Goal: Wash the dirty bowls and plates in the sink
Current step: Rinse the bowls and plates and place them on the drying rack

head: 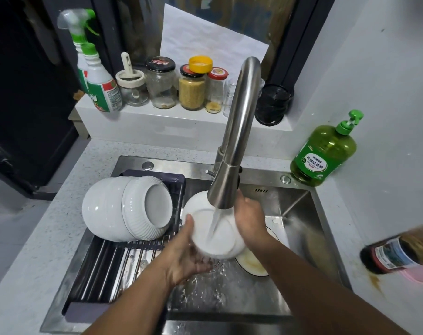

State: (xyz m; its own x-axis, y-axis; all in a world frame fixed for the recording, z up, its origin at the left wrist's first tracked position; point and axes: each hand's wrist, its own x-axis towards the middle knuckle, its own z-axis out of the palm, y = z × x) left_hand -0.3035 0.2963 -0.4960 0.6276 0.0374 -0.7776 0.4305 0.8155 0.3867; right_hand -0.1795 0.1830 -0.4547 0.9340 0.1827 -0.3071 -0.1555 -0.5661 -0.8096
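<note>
Both hands hold a white plate [212, 234] tilted under the running water of the steel faucet [232, 151], above the sink [300, 206]. The left hand [188, 252] cups the plate's lower left edge, its grip curled round the rim with the thumb on the face. The right hand [250, 220] holds the opposite rim, fingers wrapped behind it. Just below the grip, a dirty plate [252, 264] with brown smears lies in the basin. Left of the grip, two white bowls [128, 209] lie tipped on a drying rack [104, 269] across the sink. Around it runs a speckled pale bench [29, 250]. Right of the grip a green dish-soap bottle [324, 151] stands in the corner. Beyond, a white ledge [157, 117] carries spray bottles [94, 68] and jars [179, 84] before a dark window.
</note>
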